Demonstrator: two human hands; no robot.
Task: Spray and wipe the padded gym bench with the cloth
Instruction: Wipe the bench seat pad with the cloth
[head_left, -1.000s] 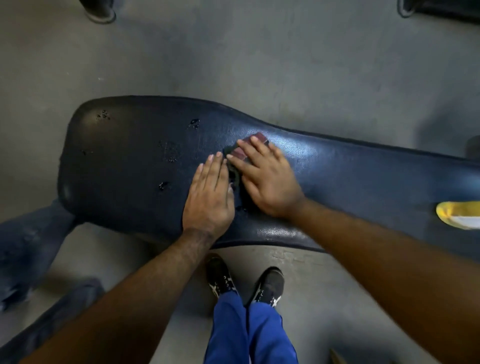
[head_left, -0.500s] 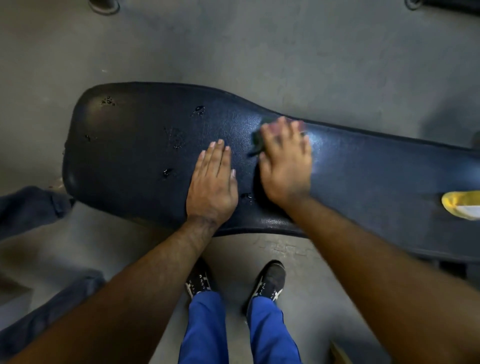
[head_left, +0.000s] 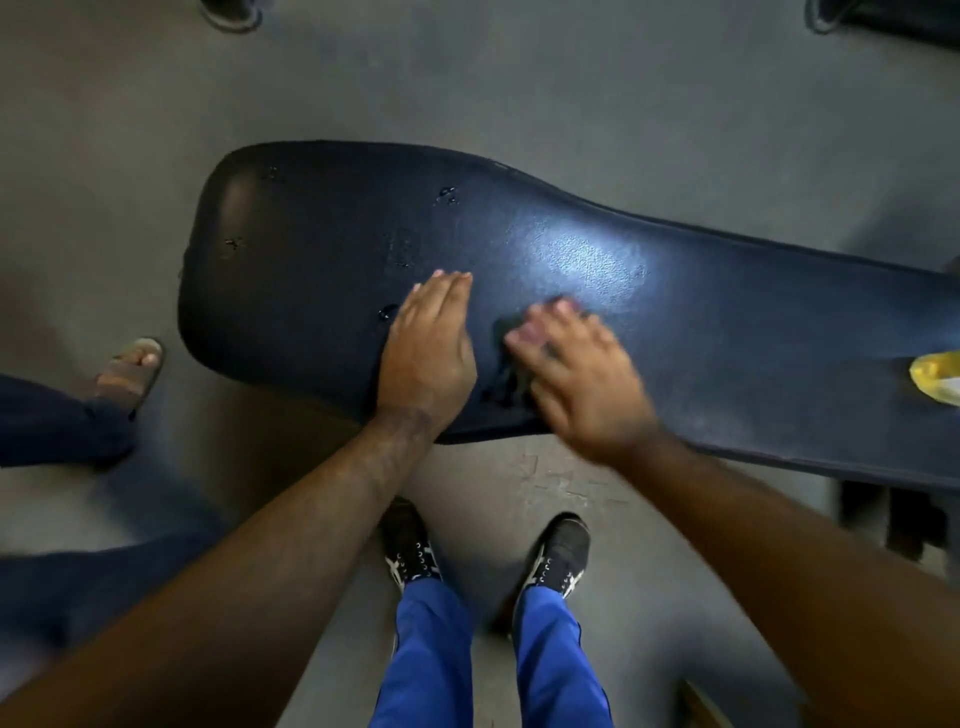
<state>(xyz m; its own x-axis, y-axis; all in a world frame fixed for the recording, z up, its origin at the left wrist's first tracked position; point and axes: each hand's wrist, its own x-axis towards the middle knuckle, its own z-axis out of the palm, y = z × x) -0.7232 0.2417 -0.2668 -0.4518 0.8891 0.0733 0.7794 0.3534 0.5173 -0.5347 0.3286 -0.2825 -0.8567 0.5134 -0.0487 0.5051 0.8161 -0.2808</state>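
Observation:
A dark blue padded gym bench (head_left: 322, 270) runs from the left to the right edge, with droplets on its wide end and a shiny patch in the middle. My left hand (head_left: 426, 358) lies flat on the pad near its front edge, fingers straight and together. Just to its right, my right hand (head_left: 582, 379) is blurred and presses a dark cloth (head_left: 506, 384) against the pad with spread fingers. Most of the cloth is hidden under that hand. A yellow object (head_left: 935, 376), perhaps the spray bottle, lies on the bench at the right edge.
Grey floor surrounds the bench. My two black shoes (head_left: 410, 551) and blue trouser legs stand right below the pad's front edge. Another person's sandalled foot (head_left: 130, 371) and dark trouser leg are at the left. A dark bench support (head_left: 883, 514) shows under the right part.
My right hand has swept the cloth from the far edge of the pad back toward the near edge. The left hand stays flat in place. The view has shifted, showing a sandalled foot at left.

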